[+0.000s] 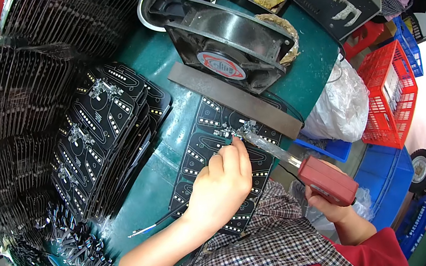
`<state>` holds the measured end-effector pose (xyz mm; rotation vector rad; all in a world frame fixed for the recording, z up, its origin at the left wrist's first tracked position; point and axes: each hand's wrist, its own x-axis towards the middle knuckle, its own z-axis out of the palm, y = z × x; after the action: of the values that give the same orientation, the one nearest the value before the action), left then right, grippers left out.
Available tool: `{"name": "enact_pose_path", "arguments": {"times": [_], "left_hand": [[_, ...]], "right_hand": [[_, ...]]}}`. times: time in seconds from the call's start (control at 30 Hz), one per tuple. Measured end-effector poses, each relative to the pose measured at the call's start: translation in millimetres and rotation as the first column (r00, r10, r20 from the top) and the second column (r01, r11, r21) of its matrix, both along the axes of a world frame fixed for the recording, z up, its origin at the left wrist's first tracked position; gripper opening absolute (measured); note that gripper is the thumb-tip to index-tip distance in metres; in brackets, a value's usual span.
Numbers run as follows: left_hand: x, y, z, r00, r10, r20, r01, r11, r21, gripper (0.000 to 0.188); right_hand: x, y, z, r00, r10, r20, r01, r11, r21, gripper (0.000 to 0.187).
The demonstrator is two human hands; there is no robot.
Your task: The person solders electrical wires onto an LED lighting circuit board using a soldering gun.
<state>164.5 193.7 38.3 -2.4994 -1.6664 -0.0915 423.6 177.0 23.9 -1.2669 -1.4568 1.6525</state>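
My left hand (220, 180) is closed, its fingertips pinched together at the small metal parts (243, 128) on a black circuit board (195, 161). What lies between those fingers is too small to make out. In my right hand (329, 206) is a red boxy hand tool (329, 181) with a long shiny shaft (271, 148). That shaft slants up to the left, its tip close to the metal parts and my left fingertips. A thin black cable (162, 218) with a pale end sticks out from beneath my left forearm.
At left are a stack of similar boards (106, 134), dense rows of upright boards (11, 105) and a cable bundle (76, 240). A metal bar (235, 98) and a fan (228, 37) stand beyond my board. On the right are a plastic bag (340, 103) and a red crate (387, 95).
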Motion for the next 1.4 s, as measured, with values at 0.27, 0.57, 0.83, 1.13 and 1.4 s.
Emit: {"name": "enact_pose_path", "arguments": {"times": [0.27,0.57,0.83,1.13,1.4], "left_hand": [[2,-2,-2,0.995,0.059,0.075,-0.056,0.997,-0.048,0.048],[7,-1,0,0.997,0.072,0.020,-0.072,0.997,-0.011,0.044],[7,-4,-5,0.991,0.082,0.109,-0.088,0.995,0.051,0.041],[5,2,-8,0.626,0.338,0.703,-0.282,0.938,-0.200,0.021],[-4,15,-8,0.368,0.586,0.722,-0.246,0.810,-0.532,0.017]], "right_hand": [[-4,7,11,0.967,0.113,0.228,-0.171,0.952,0.252,0.061],[-1,-9,6,0.995,-0.072,-0.075,0.072,0.997,0.001,0.067],[-2,-10,4,0.995,-0.047,-0.089,0.049,0.999,0.024,0.066],[4,-12,-3,0.999,-0.027,-0.030,0.029,0.996,0.085,0.066],[0,-11,5,0.986,-0.080,-0.143,0.075,0.996,-0.046,0.064]]}}
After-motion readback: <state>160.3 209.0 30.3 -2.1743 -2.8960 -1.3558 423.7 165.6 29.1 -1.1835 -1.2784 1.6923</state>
